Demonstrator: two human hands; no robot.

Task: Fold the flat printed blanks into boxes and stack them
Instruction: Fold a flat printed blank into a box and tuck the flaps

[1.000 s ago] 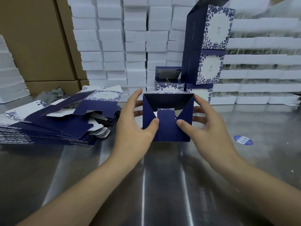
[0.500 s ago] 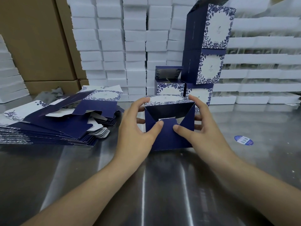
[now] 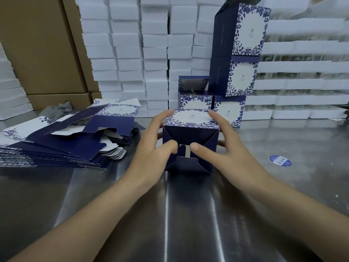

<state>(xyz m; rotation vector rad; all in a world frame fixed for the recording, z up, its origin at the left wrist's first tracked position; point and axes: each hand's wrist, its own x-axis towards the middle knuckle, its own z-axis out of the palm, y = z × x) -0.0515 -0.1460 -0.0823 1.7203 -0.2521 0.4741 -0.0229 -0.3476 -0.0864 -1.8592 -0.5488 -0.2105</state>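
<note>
A navy box with a white floral panel (image 3: 190,133) lies on its side at the table's middle, its flapped end facing me. My left hand (image 3: 151,148) grips its left side and my right hand (image 3: 226,150) grips its right side. Both thumbs press the folded end flaps near the centre slot. A fanned pile of flat navy blanks (image 3: 62,142) lies to the left. Behind the box stands a stack of folded boxes (image 3: 236,59), three high, with a lower open-topped box (image 3: 194,93) beside it.
The steel table (image 3: 188,214) reflects light in front of me. A blue round sticker (image 3: 280,160) lies at the right. White foam trays (image 3: 132,53) are stacked along the back and brown cartons (image 3: 37,53) stand at the back left.
The box has been lowered and tipped so its printed panel faces up. The bottom flap is folded in further, and both thumbs have moved up to the centre of the end.
</note>
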